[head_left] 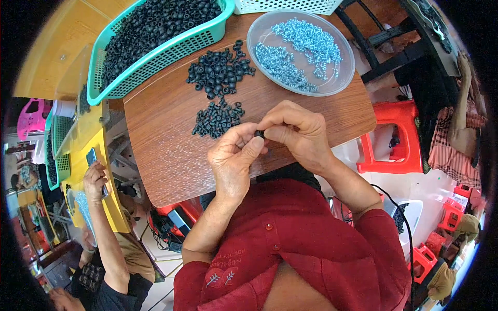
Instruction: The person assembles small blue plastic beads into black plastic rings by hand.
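Note:
Close together over the front of the wooden table (171, 171), my two hands meet at a small black ring-like part (260, 133). My left hand (234, 155) pinches it between thumb and fingers. The thumb and forefinger of my right hand (298, 132) press on it from the other side. Just beyond my left hand lies a pile of small black parts (218, 118). Farther back is a heap of larger, rounded black parts (220, 71). A clear round tub (346, 78) at the back right holds two heaps of small light-blue springs (311, 41).
A turquoise basket (161, 65) full of black parts stands at the back left, a white basket (285, 6) at the back edge. Red stools (397, 137) are to the right. On the left, another person's hand (95, 181) holds a phone by a yellow table (114, 199).

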`<control>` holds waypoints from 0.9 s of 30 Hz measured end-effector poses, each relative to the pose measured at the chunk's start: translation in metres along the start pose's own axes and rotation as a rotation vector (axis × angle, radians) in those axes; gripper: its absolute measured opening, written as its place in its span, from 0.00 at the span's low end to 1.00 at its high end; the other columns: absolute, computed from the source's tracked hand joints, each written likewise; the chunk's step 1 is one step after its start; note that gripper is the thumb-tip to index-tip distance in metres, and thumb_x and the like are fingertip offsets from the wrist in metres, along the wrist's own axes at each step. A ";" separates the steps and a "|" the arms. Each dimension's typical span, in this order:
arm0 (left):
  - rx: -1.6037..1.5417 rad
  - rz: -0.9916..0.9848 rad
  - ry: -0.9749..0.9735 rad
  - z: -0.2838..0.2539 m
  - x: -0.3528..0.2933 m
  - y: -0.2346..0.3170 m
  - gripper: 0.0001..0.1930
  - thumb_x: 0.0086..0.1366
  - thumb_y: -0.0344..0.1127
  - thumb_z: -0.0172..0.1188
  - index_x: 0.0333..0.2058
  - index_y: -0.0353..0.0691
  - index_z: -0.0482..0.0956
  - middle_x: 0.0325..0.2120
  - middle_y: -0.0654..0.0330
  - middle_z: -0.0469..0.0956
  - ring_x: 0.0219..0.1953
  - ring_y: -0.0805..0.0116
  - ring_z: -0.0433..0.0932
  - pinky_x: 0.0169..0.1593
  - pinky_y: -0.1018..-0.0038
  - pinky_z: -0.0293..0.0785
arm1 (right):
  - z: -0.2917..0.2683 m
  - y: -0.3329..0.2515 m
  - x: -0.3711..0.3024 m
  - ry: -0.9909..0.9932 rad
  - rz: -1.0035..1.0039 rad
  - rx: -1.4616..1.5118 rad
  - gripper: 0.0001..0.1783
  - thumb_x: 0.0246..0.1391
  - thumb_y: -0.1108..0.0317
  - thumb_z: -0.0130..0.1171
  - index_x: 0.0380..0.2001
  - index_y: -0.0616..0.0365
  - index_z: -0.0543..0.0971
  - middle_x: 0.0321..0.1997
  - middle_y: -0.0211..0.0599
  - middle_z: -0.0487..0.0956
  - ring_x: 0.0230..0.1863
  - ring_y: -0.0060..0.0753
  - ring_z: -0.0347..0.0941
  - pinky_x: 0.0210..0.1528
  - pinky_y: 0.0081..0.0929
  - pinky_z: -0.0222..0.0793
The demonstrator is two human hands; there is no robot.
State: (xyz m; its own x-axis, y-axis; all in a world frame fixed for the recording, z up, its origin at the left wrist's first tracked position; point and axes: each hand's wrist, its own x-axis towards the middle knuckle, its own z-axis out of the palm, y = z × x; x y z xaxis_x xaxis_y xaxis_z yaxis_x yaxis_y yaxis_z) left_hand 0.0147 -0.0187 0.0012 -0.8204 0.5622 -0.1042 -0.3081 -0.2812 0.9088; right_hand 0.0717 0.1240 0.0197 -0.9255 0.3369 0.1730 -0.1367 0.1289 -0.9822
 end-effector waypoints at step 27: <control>0.113 -0.113 -0.011 0.002 0.001 0.004 0.07 0.60 0.28 0.60 0.35 0.31 0.78 0.25 0.61 0.78 0.21 0.79 0.74 0.24 0.85 0.70 | -0.009 -0.002 -0.010 0.025 -0.327 -0.465 0.14 0.38 0.77 0.64 0.34 0.57 0.82 0.28 0.32 0.76 0.33 0.33 0.70 0.34 0.27 0.66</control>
State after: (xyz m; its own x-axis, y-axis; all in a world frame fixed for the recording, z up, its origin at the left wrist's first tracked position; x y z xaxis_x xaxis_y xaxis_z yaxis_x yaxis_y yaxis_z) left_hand 0.0142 -0.0176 0.0056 -0.7783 0.5937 -0.2047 -0.3416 -0.1267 0.9313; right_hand 0.0843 0.1286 0.0207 -0.8518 0.2319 0.4698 -0.2392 0.6257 -0.7425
